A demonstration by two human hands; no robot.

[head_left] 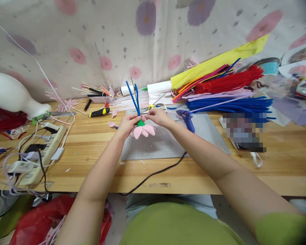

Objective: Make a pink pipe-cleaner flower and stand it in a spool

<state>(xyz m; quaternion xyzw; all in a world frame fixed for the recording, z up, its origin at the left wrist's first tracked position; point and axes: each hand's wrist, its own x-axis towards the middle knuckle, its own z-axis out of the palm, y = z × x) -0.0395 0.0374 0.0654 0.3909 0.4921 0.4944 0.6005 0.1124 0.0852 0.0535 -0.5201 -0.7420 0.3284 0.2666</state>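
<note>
Above the grey cutting mat (pixel 168 149), a pipe-cleaner flower (pixel 143 131) hangs upside down. Its pale pink petals point down, and its green base (pixel 140 123) is on top. Blue pipe-cleaner stems (pixel 134 98) stick up from that base. My left hand (pixel 128 124) is closed on the flower at the base and stems. Close to the green base on the other side, my right hand (pixel 158 117) is in a pinch; what lies between its fingertips is too small to make out. A blue glue gun (pixel 186 119) lies right of my right hand.
Loose pink petals (pixel 112 125) and a yellow-black tool (pixel 99 112) lie to the left. Blue (pixel 229 103) and red pipe cleaners (pixel 229 81) are heaped at back right. A power strip (pixel 44 153) with tangled cables stands left. A black cord (pixel 155 173) crosses the front.
</note>
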